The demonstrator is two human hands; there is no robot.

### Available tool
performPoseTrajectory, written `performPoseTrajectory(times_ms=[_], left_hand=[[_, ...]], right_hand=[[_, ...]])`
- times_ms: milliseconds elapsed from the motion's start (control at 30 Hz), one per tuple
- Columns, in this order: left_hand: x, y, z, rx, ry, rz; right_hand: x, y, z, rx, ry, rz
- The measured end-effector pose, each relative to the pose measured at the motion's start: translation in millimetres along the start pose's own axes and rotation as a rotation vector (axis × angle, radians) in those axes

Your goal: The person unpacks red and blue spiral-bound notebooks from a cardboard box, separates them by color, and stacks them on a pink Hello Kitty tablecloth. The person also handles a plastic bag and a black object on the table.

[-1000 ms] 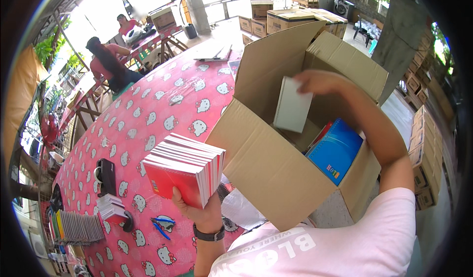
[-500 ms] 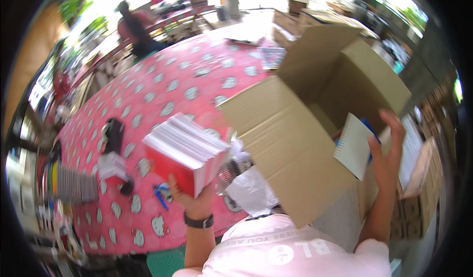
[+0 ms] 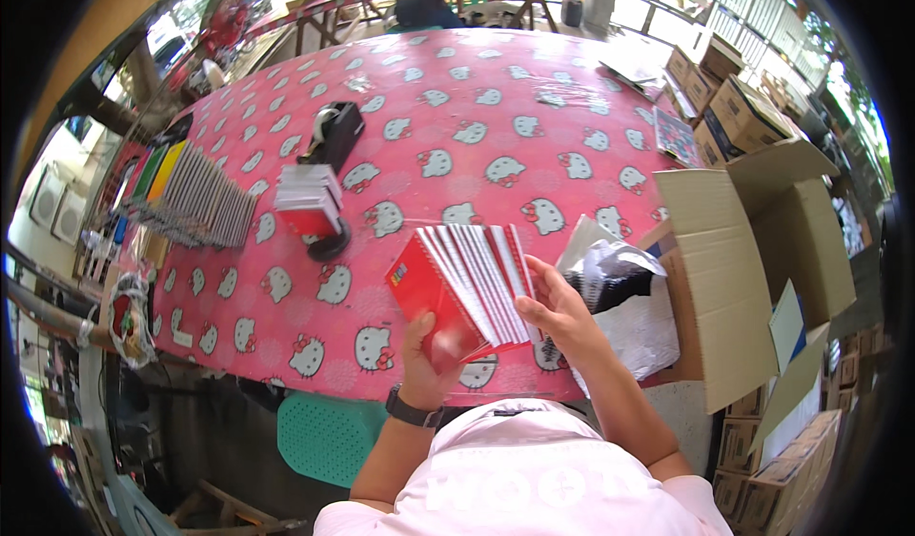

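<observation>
A stack of red-covered notebooks [image 3: 467,288] is held above the table's near side, page edges facing up. My left hand [image 3: 429,360], with a dark wristband, supports its lower left, thumb against the red front cover. The fingers of my right hand [image 3: 556,307] close on the right end of the stack, where the last notebooks fan slightly apart. To the right stands an open cardboard box [image 3: 720,288], with a pale notebook [image 3: 786,326] showing at its near side. Crumpled white wrapping [image 3: 634,317] with a black patch lies between my right hand and the box.
A pink patterned cloth covers the table [image 3: 505,169]. On the left are a row of upright notebooks [image 3: 195,193], a black tape dispenser [image 3: 334,136] and a small stack of notepads [image 3: 308,201]. A green stool [image 3: 327,438] sits under the near edge. Cartons [image 3: 748,112] are piled at far right.
My right hand has left the pale notebook at the box and come to the red stack in my left hand. The view has swung, with the box now farther right.
</observation>
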State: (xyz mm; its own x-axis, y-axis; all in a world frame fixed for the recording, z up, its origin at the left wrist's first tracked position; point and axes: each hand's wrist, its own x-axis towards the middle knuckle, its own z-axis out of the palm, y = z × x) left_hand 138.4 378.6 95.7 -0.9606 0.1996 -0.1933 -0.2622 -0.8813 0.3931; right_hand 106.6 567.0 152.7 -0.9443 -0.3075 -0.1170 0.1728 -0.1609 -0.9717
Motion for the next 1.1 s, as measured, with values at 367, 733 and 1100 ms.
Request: performPoseTrajectory(times_ms=[367, 733, 1100], left_hand=[[-34.7, 67.0, -47.3, 0.030, 0.077, 0.099], [-11.5, 106.3, -89.3, -0.012, 0.138, 0.131], [8.3, 84.7, -104.3, 0.101, 0.117, 0.149]], right_hand=[[58.1, 59.9, 72.0, 0.088, -0.115, 0.165], [92.5, 33.1, 70.5, 0.064, 0.068, -0.165], [111.1, 67.2, 114.1, -0.566, -0.070, -0.019]])
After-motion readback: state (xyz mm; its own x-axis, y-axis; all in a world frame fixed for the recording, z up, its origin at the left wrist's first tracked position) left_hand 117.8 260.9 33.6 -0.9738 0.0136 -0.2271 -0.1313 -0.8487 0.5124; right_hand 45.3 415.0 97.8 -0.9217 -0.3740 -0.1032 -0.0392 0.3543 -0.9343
